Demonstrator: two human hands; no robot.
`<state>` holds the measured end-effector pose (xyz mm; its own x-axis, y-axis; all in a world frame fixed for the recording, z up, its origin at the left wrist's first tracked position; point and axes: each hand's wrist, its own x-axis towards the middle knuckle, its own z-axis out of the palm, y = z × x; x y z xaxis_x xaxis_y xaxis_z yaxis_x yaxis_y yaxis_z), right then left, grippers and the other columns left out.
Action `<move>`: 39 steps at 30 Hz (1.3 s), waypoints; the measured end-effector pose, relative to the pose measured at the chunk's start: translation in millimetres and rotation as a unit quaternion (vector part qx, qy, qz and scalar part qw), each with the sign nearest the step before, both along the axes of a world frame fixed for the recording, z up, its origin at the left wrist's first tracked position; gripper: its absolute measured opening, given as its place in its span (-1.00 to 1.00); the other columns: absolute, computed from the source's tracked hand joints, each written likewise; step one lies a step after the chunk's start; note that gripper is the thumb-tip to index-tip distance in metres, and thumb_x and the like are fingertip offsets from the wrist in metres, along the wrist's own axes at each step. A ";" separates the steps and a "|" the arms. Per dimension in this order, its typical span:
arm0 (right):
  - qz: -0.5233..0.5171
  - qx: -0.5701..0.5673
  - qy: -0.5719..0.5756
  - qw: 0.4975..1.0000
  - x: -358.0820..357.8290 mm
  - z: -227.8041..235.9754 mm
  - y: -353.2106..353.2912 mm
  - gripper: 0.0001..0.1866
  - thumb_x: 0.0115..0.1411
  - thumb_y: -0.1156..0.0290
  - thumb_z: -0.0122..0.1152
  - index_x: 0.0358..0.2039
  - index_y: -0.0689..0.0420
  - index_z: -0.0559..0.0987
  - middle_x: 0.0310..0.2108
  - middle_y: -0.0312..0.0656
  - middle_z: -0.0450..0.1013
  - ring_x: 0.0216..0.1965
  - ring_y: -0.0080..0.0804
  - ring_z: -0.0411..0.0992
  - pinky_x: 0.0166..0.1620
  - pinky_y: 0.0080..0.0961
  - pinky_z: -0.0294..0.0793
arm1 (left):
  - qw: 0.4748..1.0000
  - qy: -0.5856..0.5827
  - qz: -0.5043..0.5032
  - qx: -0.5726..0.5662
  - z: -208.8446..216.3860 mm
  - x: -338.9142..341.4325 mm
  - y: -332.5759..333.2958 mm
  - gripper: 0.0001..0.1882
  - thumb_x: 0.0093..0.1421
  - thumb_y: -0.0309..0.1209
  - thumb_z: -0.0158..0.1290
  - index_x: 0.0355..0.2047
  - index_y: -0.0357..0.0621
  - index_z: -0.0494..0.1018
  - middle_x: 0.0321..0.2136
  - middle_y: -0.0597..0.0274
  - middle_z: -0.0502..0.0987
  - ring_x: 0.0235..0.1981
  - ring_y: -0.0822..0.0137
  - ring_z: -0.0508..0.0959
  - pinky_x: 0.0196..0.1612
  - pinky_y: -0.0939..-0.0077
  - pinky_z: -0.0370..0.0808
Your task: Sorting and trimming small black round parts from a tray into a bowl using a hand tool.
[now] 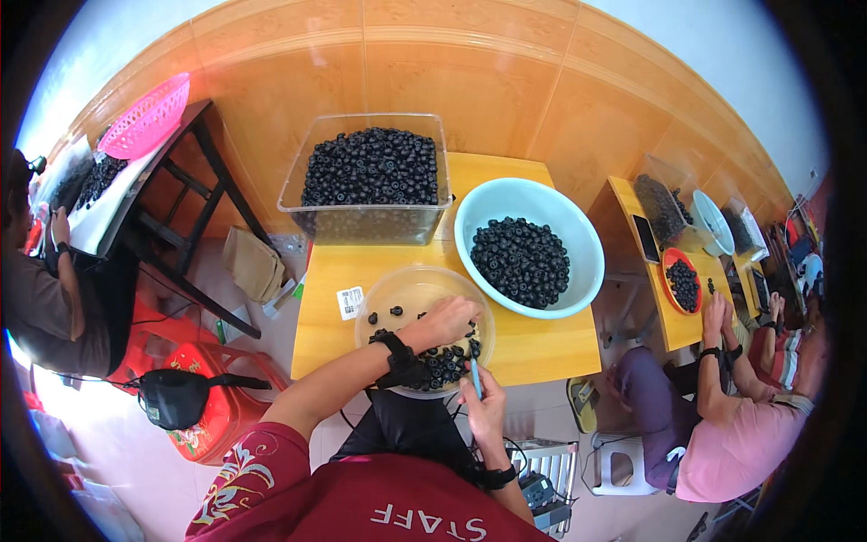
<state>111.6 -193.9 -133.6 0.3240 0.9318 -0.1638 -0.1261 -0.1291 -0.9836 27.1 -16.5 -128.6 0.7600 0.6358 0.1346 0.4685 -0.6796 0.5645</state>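
Observation:
A shallow translucent round tub sits at the near edge of the yellow table, with small round black parts piled in its near side. My left hand reaches across the tub, its fingers closed together; what they hold, if anything, is hidden. Just below the tub's right rim, my right hand grips a slim light-blue tool, pointed up toward the parts; its tip is too small to make out. Both wrists wear black bands.
A clear square bin heaped with black parts stands behind the tub. Right of it is a light-blue basin of similar parts. A white label lies on the table. Co-workers sit on both sides; a red stool holds a black bag.

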 end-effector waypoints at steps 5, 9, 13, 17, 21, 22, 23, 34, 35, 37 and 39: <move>0.008 0.011 0.000 1.000 2.9 -0.6 1.2 -0.65 0.15 0.52 0.13 -0.03 0.30 0.43 -0.51 -0.34 0.38 -0.56 -0.69 0.31 -0.49 -0.73 0.33 | 0.999 0.006 -0.043 0.007 0.5 -10.8 1.4 -0.86 -0.14 -0.54 0.05 -0.49 -0.24 0.43 -0.55 0.01 0.48 -0.42 -0.05 0.49 -0.32 0.18 0.42; 0.009 0.001 -0.001 1.000 3.2 4.7 2.4 -0.64 0.15 0.52 0.14 -0.03 0.29 0.43 -0.50 -0.35 0.38 -0.55 -0.69 0.30 -0.47 -0.73 0.33 | 0.999 0.017 -0.033 -0.031 6.6 -33.8 0.8 -0.85 -0.10 -0.50 0.04 -0.46 -0.26 0.44 -0.54 0.00 0.49 -0.44 0.01 0.50 -0.34 0.24 0.42; 0.021 -0.014 -0.026 0.999 4.0 4.8 1.9 -0.63 0.14 0.52 0.15 -0.02 0.29 0.43 -0.47 -0.33 0.40 -0.52 -0.68 0.32 -0.43 -0.71 0.35 | 0.985 -0.075 0.060 -0.141 27.8 -70.0 -4.3 -0.84 0.02 -0.48 0.03 -0.37 -0.29 0.47 -0.46 0.05 0.53 -0.44 0.20 0.54 -0.33 0.38 0.46; 0.002 0.001 -0.124 0.992 13.3 -3.7 -0.8 -0.61 0.11 0.51 0.19 -0.04 0.32 0.44 -0.34 -0.24 0.47 -0.36 -0.58 0.38 -0.27 -0.64 0.40 | 0.848 -0.281 0.119 -0.434 33.2 -90.2 -24.8 -0.82 0.19 -0.52 -0.02 -0.21 -0.27 0.47 -0.33 0.28 0.53 -0.38 0.49 0.55 -0.27 0.64 0.51; -0.004 0.051 -0.158 0.986 19.4 33.9 2.1 -0.64 0.09 0.55 0.17 -0.07 0.32 0.46 -0.26 -0.20 0.48 -0.24 -0.56 0.40 -0.17 -0.59 0.40 | 0.656 -0.439 0.099 -0.606 26.1 -84.9 -57.1 -0.80 0.16 -0.51 0.05 -0.17 -0.23 0.44 -0.29 0.26 0.53 -0.34 0.45 0.56 -0.20 0.63 0.52; -0.007 0.068 -0.161 0.985 20.0 32.6 4.2 -0.68 0.09 0.55 0.15 -0.10 0.31 0.48 -0.27 -0.17 0.50 -0.24 -0.52 0.44 -0.15 -0.57 0.40 | 0.620 -0.472 0.094 -0.620 21.4 -83.3 -63.5 -0.81 0.16 -0.52 0.04 -0.19 -0.22 0.44 -0.30 0.27 0.52 -0.33 0.44 0.56 -0.20 0.63 0.52; -0.007 0.067 -0.165 0.984 20.2 35.2 5.4 -0.68 0.09 0.55 0.15 -0.10 0.31 0.48 -0.27 -0.17 0.50 -0.24 -0.52 0.44 -0.15 -0.57 0.40 | 0.581 -0.503 0.087 -0.634 18.5 -81.4 -68.0 -0.83 0.16 -0.54 0.03 -0.20 -0.21 0.44 -0.31 0.29 0.52 -0.32 0.43 0.56 -0.19 0.63 0.52; 0.089 0.133 -0.364 0.918 2.6 68.9 17.9 -0.78 0.09 0.48 0.18 -0.21 0.14 0.56 -0.48 -0.09 0.48 -0.55 -0.30 0.46 -0.49 -0.48 0.39 | 0.501 -0.537 0.065 -0.676 13.1 -75.4 -82.8 -0.81 0.16 -0.52 0.04 -0.18 -0.17 0.43 -0.33 0.29 0.52 -0.30 0.42 0.56 -0.17 0.59 0.52; 0.087 0.132 -0.364 0.918 2.2 70.8 18.2 -0.78 0.09 0.48 0.18 -0.21 0.14 0.56 -0.48 -0.09 0.48 -0.55 -0.30 0.46 -0.49 -0.48 0.39 | 0.500 -0.539 0.071 -0.674 10.5 -76.7 -83.1 -0.81 0.16 -0.51 0.05 -0.18 -0.17 0.43 -0.33 0.28 0.52 -0.30 0.42 0.56 -0.18 0.59 0.52; 0.099 0.143 -0.391 0.904 1.4 75.1 17.7 -0.79 0.07 0.52 0.17 -0.23 0.18 0.56 -0.59 -0.13 0.41 -0.65 -0.36 0.34 -0.56 -0.50 0.29 | 0.500 -0.539 0.078 -0.673 9.9 -77.6 -83.6 -0.81 0.16 -0.50 0.05 -0.18 -0.17 0.43 -0.33 0.28 0.52 -0.31 0.43 0.56 -0.18 0.60 0.52; 0.097 0.150 -0.401 0.899 3.1 72.8 17.3 -0.79 0.06 0.51 0.18 -0.24 0.17 0.57 -0.61 -0.14 0.39 -0.67 -0.36 0.32 -0.57 -0.49 0.28 | 0.508 -0.531 0.063 -0.676 13.2 -77.6 -83.7 -0.82 0.17 -0.49 0.05 -0.19 -0.17 0.44 -0.33 0.27 0.52 -0.34 0.44 0.56 -0.20 0.60 0.51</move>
